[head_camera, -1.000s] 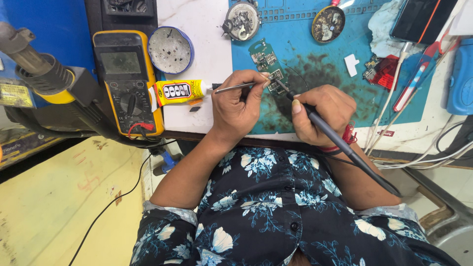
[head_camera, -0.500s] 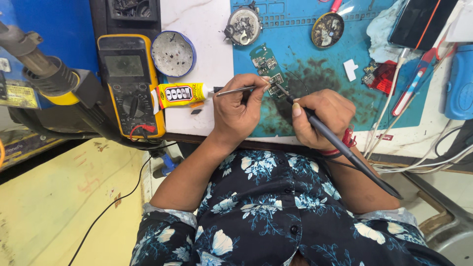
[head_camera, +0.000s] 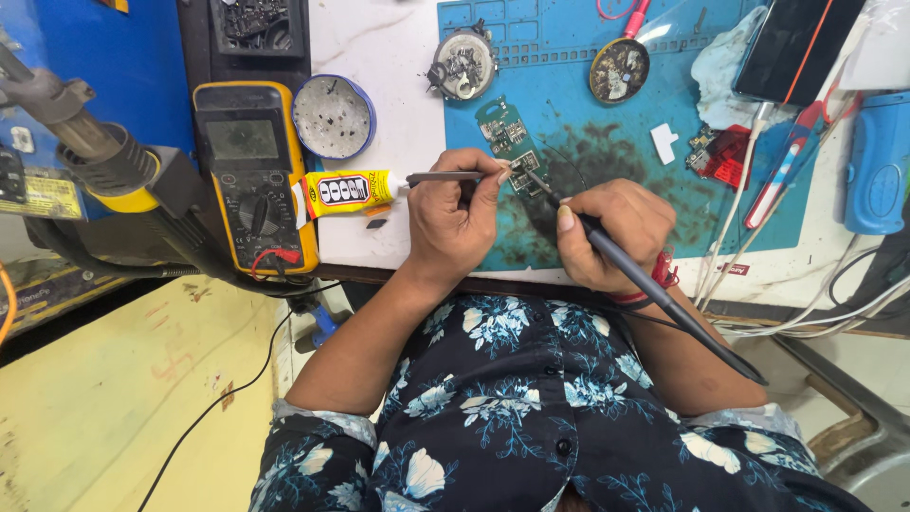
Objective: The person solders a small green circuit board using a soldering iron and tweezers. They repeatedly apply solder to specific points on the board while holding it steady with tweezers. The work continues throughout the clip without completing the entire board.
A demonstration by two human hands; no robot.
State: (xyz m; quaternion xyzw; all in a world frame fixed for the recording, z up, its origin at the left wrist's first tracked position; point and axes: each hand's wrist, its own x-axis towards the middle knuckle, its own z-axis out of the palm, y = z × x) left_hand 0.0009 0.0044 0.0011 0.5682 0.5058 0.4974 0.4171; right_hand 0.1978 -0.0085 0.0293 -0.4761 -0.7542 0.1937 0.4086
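Observation:
A small green circuit board (head_camera: 505, 137) lies on a stained blue work mat (head_camera: 616, 104). My left hand (head_camera: 455, 223) grips metal tweezers (head_camera: 444, 176) whose tips touch the board's near end. My right hand (head_camera: 611, 232) holds a dark soldering iron (head_camera: 654, 289) like a pen, its tip (head_camera: 527, 174) resting on the same spot of the board. The iron's handle and cord run back past my right wrist. Both hands rest on the mat's front part.
A yellow multimeter (head_camera: 251, 175) stands left of a yellow glue tube (head_camera: 346, 190) and a blue-rimmed round dish (head_camera: 334, 116). A hot-air gun (head_camera: 90, 152) sits far left. Round tins (head_camera: 620, 69), a red part (head_camera: 720, 152), a dark phone (head_camera: 791, 47) and white cables (head_camera: 806, 303) crowd the right.
Both hands stay at the board; the iron tip and tweezers have shifted only slightly. The view has drifted a little.

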